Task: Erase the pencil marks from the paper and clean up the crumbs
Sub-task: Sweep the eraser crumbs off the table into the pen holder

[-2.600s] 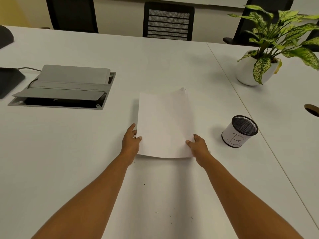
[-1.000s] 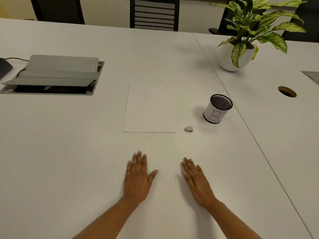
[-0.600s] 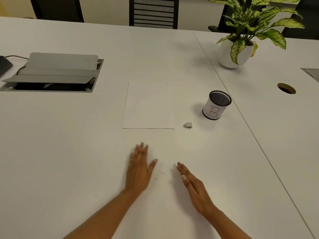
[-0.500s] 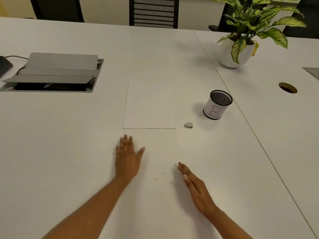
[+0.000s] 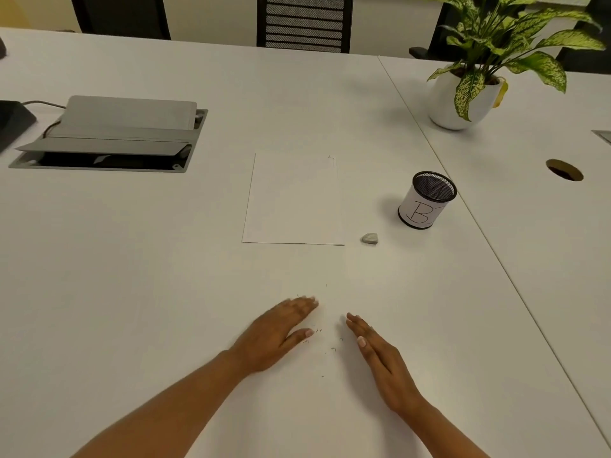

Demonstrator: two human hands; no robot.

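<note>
The left grip (image 5: 277, 332) lies palm down on the white desk (image 5: 132, 259) in the lower middle of the frame. Its fingers are straight and together, pointing up and right, with the thumb spread; it holds nothing. The right grip (image 5: 380, 361) stands on its edge just right of it, fingers straight and pointing to the upper left, also holding nothing. The two are apart, and in the gap between them lie the dark crumbs (image 5: 333, 349), a thin scatter on the desk; a few more specks sit just above the left fingertips.

The paper (image 5: 292, 200) lies flat at the centre of the frame, well above both grips. It looks blank apart from a faint mark at its upper right corner. The grey eraser (image 5: 369, 239) rests on the desk just beside the paper's lower right corner. A mesh cup (image 5: 425, 206) marked "B" stands right of it. A potted plant (image 5: 463, 97) is at upper right, and an open cable box (image 5: 109, 137) at upper left.
</note>
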